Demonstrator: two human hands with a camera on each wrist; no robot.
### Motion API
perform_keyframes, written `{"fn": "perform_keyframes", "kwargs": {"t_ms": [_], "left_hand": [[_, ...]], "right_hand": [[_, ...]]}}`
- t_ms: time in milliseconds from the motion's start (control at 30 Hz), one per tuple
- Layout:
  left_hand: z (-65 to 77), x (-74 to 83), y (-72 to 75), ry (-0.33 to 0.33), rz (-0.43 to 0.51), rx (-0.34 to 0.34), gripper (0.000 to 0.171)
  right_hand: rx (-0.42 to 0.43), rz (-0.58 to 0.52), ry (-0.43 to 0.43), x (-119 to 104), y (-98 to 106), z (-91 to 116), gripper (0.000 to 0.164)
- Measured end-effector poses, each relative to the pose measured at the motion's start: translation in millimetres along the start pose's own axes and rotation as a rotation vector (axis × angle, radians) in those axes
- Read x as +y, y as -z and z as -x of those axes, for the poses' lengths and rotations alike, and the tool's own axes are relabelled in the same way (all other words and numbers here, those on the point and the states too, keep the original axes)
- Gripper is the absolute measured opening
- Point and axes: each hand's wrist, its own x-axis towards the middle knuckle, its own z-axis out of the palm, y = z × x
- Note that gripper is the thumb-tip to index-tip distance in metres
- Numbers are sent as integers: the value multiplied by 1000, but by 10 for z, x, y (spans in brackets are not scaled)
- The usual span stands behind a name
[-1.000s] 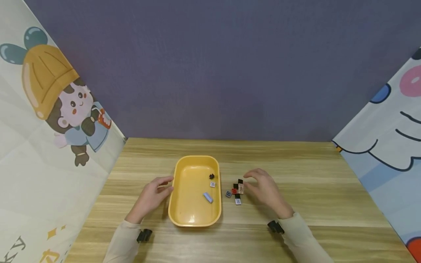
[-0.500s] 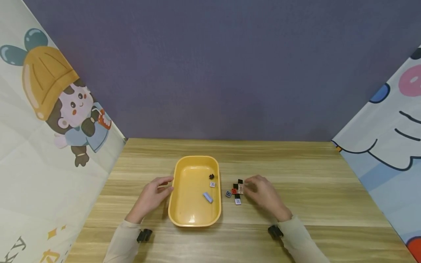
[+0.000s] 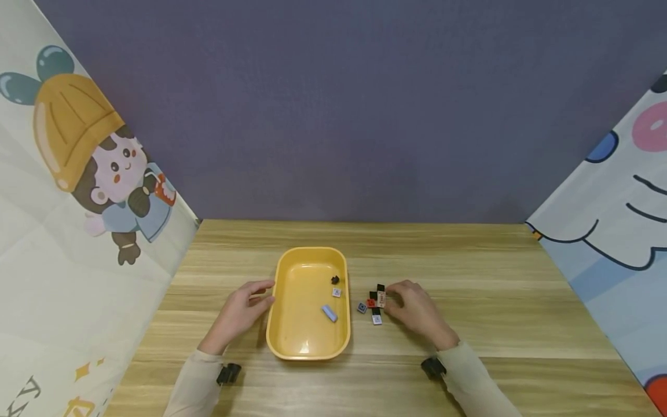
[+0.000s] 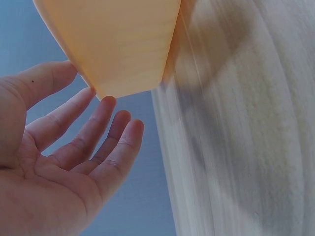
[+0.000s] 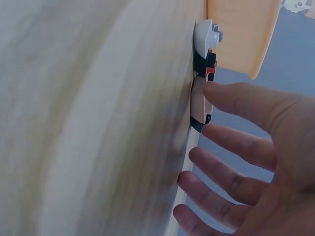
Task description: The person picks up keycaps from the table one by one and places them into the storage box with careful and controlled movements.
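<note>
Small keycaps, black, red, white and pinkish, make a tight cluster on the table. My right hand lies along its right side, fingers loosely bent and spread. In the right wrist view the thumb tip meets the pinkish keycap, and the index fingertip is at the black keycap beyond it. A white keycap forms the cluster's near end; a blue-grey keycap lies just left. My left hand touches the left rim of the yellow tray with relaxed fingertips.
Inside the tray lie a black piece, a white keycap and a longer lavender keycap. The wooden table ends at a dark blue panel, with printed sheets on both sides.
My right hand has shifted slightly left, its fingertips closer against the cluster's right side. The left hand, the tray and the keycaps stay as they were.
</note>
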Motion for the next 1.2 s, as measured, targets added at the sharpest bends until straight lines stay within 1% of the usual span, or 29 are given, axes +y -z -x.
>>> {"fn": "perform_keyframes", "kwargs": {"t_ms": [267,700,900,1033,1200], "left_hand": [[-8,-5,-7,-12,-7,6,36],[2,2,2,0,-9,-5,36],[0,0,-1,8,-11,-6,36],[0,3,-1,10,-9,-7,36],[-2,6,-2,9,-10,-5,36]], "right_hand": [[-2,14,-6,2,-15,-5,37],[24,3,7,0,-14,-16,34],[56,5,19,-5,0,-3,34],[94,-15,40,-36,43,6,33],[119,-38,58,-97,97,0,30]]}}
